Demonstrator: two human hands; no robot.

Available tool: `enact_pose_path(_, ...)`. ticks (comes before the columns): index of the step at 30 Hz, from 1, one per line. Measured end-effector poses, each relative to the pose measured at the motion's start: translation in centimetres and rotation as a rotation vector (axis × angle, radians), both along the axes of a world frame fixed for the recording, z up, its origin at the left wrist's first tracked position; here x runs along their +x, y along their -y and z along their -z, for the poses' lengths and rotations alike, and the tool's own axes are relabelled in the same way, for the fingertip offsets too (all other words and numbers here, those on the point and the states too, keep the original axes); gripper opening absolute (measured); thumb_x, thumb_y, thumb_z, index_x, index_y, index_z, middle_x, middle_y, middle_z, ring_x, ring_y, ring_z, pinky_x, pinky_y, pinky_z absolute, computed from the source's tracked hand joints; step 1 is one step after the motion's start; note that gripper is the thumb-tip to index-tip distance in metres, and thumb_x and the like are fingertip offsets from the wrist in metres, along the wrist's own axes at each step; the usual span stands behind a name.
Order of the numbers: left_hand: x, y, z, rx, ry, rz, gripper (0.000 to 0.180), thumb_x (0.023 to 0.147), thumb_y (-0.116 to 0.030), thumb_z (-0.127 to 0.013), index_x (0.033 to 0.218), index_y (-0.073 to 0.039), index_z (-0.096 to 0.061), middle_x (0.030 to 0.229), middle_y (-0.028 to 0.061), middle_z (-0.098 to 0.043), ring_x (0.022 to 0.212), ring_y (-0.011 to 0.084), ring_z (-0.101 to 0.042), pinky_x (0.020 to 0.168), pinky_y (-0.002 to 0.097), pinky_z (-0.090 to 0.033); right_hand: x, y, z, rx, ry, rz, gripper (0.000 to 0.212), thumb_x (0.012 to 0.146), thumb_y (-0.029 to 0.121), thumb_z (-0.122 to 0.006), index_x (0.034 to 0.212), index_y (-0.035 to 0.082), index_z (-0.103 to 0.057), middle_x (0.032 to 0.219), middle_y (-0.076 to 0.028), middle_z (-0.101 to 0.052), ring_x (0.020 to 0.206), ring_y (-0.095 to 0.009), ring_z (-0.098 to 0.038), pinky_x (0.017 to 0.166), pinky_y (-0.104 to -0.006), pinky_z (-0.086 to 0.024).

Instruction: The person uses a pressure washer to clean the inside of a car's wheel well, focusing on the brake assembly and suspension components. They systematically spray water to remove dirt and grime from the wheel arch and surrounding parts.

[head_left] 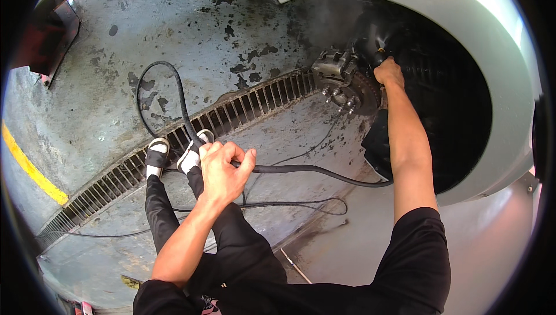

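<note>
My left hand (223, 170) is closed around a thick black hose (301, 169), which loops on the floor and runs right, passing behind my right arm. My right hand (391, 74) reaches into the dark wheel well (446, 101) of a light-coloured car. Its fingers wrap around a dark spray gun (379, 57) with a small brass-coloured part; most of it is hidden in shadow. Just left of that hand are the bare brake disc (368, 96), wheel studs and a metal brake caliper (335, 65). Grey mist hangs around the caliper and the well.
A slatted drain grate (231, 112) crosses the worn floor under my feet. Thin black cable (289, 203) lies in loops beside my legs. The car's fender (498, 43) curves over the wheel well. A red and yellow metal frame (49, 37) stands at the far left.
</note>
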State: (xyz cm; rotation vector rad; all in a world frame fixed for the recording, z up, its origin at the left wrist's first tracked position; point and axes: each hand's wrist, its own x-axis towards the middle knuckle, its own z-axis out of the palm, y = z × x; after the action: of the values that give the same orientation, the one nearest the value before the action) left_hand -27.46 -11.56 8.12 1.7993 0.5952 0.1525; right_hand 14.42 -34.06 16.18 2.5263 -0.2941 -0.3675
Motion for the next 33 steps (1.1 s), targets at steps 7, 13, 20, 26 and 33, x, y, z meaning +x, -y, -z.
enact_pose_path(7, 1.4, 1.2, 0.3, 0.004, 0.0, -0.003, 0.03, 0.081, -0.023, -0.08, 0.064, -0.009, -0.06, 0.059, 0.0011, -0.056, 0.062, 0.0216, -0.052, 0.081, 0.0385, -0.04, 1.7, 1.0, -0.8, -0.006, 0.009, -0.023, 0.06, 0.089, 0.016, -0.061, 0.146, 0.008, -0.047, 0.142, -0.02, -0.059, 0.132, -0.035, -0.057, 0.11, -0.045, -0.048)
enact_pose_path(13, 0.9, 1.1, -0.4, -0.039, -0.024, 0.022, 0.03, 0.083, -0.022, -0.079, 0.067, -0.007, -0.058, 0.063, 0.0051, -0.057, 0.065, 0.0251, -0.053, 0.083, 0.0399, -0.04, 1.6, 0.9, -1.7, 0.013, 0.053, -0.038, 0.057, 0.089, 0.017, -0.061, 0.144, 0.008, -0.048, 0.141, -0.02, -0.06, 0.131, -0.036, -0.058, 0.109, -0.0453, -0.048)
enact_pose_path(20, -0.7, -0.7, -1.4, -0.02, -0.034, 0.063, 0.029, 0.082, -0.021, -0.078, 0.066, -0.008, -0.057, 0.062, 0.0052, -0.056, 0.065, 0.0257, -0.053, 0.083, 0.0401, -0.04, -0.8, 2.5, -4.3, 0.078, 0.133, 0.019, 0.058, 0.085, 0.02, -0.063, 0.141, 0.008, -0.052, 0.136, -0.022, -0.062, 0.128, -0.038, -0.06, 0.108, -0.0464, -0.048)
enact_pose_path(26, -3.0, -3.5, -1.5, -0.002, -0.058, 0.113, 0.031, 0.082, -0.023, -0.077, 0.064, -0.009, -0.056, 0.061, 0.0051, -0.056, 0.064, 0.0262, -0.054, 0.082, 0.0412, -0.041, -5.1, 4.2, -6.9, 0.206, 0.143, 0.116, 0.062, 0.08, 0.03, -0.069, 0.138, 0.01, -0.06, 0.133, -0.025, -0.064, 0.126, -0.038, -0.061, 0.106, -0.0451, -0.049)
enact_pose_path(33, -7.9, -8.8, -1.7, 0.059, -0.136, 0.317, 0.03, 0.083, -0.024, -0.074, 0.067, -0.007, -0.054, 0.066, 0.0089, -0.058, 0.07, 0.0297, -0.056, 0.082, 0.0414, -0.042, -7.1, 7.4, -10.4, 0.353, 0.29, 0.212, 0.044, 0.072, 0.036, -0.074, 0.093, -0.004, -0.074, 0.087, -0.02, -0.075, 0.086, -0.031, -0.075, 0.086, -0.0389, -0.055)
